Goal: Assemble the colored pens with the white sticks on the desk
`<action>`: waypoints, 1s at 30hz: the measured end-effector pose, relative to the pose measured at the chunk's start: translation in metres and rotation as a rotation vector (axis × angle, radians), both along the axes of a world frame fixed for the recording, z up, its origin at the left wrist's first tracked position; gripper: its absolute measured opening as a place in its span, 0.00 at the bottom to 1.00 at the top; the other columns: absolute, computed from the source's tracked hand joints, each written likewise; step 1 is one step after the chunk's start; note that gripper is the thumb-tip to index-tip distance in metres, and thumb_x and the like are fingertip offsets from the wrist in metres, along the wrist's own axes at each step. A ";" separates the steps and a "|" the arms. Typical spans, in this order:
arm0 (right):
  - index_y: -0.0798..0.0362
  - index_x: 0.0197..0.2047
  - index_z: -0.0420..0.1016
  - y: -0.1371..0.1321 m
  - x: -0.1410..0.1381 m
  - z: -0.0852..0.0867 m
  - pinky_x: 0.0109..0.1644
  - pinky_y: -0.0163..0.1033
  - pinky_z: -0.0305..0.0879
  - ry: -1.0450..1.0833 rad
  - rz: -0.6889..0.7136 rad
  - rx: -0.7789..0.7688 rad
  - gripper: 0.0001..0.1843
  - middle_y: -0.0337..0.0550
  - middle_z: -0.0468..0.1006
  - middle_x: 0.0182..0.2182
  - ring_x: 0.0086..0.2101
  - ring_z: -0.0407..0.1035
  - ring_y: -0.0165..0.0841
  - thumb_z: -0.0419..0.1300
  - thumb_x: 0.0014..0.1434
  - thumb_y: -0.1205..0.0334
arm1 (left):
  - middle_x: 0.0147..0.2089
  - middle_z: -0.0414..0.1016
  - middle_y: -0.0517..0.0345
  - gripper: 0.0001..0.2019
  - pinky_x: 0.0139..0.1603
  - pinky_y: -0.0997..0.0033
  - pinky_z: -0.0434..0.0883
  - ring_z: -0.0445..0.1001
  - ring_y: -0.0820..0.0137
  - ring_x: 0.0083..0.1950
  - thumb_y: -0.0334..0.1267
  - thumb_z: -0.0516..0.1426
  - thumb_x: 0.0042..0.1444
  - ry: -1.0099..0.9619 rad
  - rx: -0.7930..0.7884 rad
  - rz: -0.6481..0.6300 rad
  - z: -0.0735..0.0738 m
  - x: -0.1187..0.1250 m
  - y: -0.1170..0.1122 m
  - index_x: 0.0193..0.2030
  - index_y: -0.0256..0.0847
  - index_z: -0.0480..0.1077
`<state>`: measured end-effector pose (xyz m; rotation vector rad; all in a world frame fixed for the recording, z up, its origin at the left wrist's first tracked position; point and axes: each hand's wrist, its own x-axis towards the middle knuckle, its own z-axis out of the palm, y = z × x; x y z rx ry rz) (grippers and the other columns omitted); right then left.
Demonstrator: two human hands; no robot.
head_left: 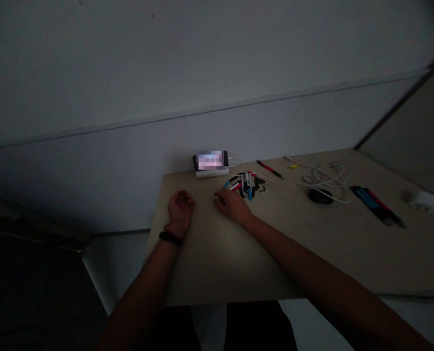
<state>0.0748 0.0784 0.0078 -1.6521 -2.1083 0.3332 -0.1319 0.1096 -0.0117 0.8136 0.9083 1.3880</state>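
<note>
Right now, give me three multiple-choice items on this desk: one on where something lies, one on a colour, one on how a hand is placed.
1. Where does the black computer mouse lie?
A. On the floor
B. On the tabletop, right of the pile of pens
C. In a drawer

2. What colour is the wristband beside the left hand?
A. Red
B. White
C. Black

3. How is the right hand placed?
A. Resting on the tabletop at the pile's edge
B. Raised high above the tabletop
C. Gripping the red pen

Answers:
1. B: the mouse sits right of the pile, among loops of white cable.
2. C: the band shows black on the wrist.
3. A: the hand lies on the tabletop next to the pens.
</note>
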 end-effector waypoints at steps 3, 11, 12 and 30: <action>0.54 0.48 0.79 0.001 0.004 -0.001 0.46 0.36 0.65 0.080 0.018 0.025 0.12 0.46 0.78 0.42 0.39 0.73 0.33 0.58 0.65 0.61 | 0.30 0.71 0.57 0.11 0.37 0.70 0.71 0.71 0.73 0.30 0.44 0.52 0.61 -0.073 -0.070 -0.002 0.006 0.003 -0.003 0.33 0.40 0.68; 0.55 0.34 0.77 -0.003 0.006 -0.001 0.35 0.34 0.61 0.404 0.113 0.055 0.05 0.40 0.75 0.27 0.27 0.66 0.28 0.62 0.60 0.62 | 0.32 0.75 0.57 0.03 0.41 0.70 0.75 0.76 0.72 0.33 0.34 0.60 0.55 -0.380 -0.206 -0.083 0.030 0.010 -0.018 0.36 0.38 0.74; 0.55 0.32 0.76 -0.006 0.004 0.000 0.33 0.33 0.60 0.429 0.148 0.028 0.07 0.38 0.74 0.26 0.26 0.64 0.28 0.63 0.59 0.61 | 0.32 0.75 0.56 0.05 0.41 0.69 0.75 0.76 0.71 0.33 0.35 0.59 0.56 -0.399 -0.225 -0.101 0.032 0.010 -0.020 0.36 0.38 0.74; 0.45 0.75 0.42 -0.022 -0.012 0.001 0.28 0.30 0.59 0.835 0.313 -0.068 0.48 0.36 0.76 0.36 0.23 0.61 0.24 0.63 0.60 0.58 | 0.31 0.75 0.55 0.07 0.41 0.67 0.75 0.75 0.70 0.33 0.37 0.56 0.57 -0.423 -0.247 -0.187 0.041 0.013 -0.029 0.37 0.38 0.75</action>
